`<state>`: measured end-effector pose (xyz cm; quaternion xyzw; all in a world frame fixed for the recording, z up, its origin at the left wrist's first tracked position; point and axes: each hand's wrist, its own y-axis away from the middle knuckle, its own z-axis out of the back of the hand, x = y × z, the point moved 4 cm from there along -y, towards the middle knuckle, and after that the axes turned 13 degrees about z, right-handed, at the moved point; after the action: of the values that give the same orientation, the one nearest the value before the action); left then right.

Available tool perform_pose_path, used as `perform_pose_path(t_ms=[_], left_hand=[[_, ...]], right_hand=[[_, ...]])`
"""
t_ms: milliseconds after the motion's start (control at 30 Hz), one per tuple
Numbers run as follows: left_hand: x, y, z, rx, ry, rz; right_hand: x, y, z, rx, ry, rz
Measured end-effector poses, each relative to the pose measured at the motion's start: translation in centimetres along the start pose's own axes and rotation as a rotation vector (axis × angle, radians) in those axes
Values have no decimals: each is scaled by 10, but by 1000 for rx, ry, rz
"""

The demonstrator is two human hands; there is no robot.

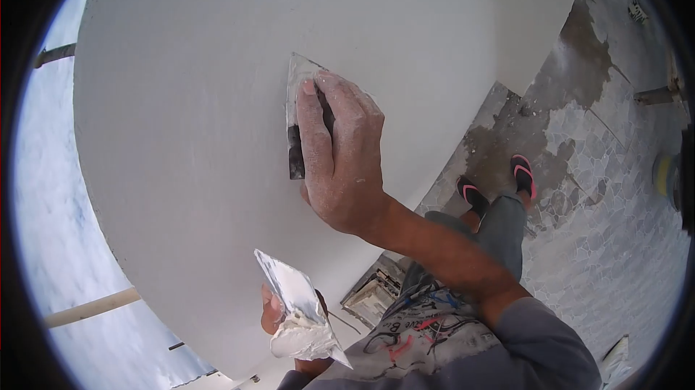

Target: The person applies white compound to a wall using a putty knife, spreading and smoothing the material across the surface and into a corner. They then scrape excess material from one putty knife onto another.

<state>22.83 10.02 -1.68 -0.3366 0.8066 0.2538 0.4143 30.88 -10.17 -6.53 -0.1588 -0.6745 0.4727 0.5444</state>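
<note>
I see right hand (340,162) fingers pressed flat on metal putty knife (297,111) against smooth white wall (181,100); left hand (274,312) pinching putty-laden trowel (297,310).

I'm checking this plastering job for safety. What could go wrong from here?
1. The white putty heaped on the metal trowel in the left hand sits near its edge and may drop.
2. The flat steel putty knife under the right hand could gouge the smooth white wall.
3. Pink-strapped flip-flops risk slipping.
</note>
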Motion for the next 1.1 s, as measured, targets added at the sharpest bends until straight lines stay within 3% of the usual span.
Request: perform_pose_path(t_ms=[100,200,433,700,1100], left_hand=[[-2,3,-2,19,37,10],[-2,8,-4,27,60,19],[9,13,-27,20,109,25],[18,15,-54,6,158,24],[17,32,-69,53,63,32]], right_hand=[[24,17,-4,9,7,19],[4,4,-6,-47,88,-26],[35,9,5,51,2,-50],[23,-8,6,51,-2,-97],[30,-21,4,41,12,-172]])
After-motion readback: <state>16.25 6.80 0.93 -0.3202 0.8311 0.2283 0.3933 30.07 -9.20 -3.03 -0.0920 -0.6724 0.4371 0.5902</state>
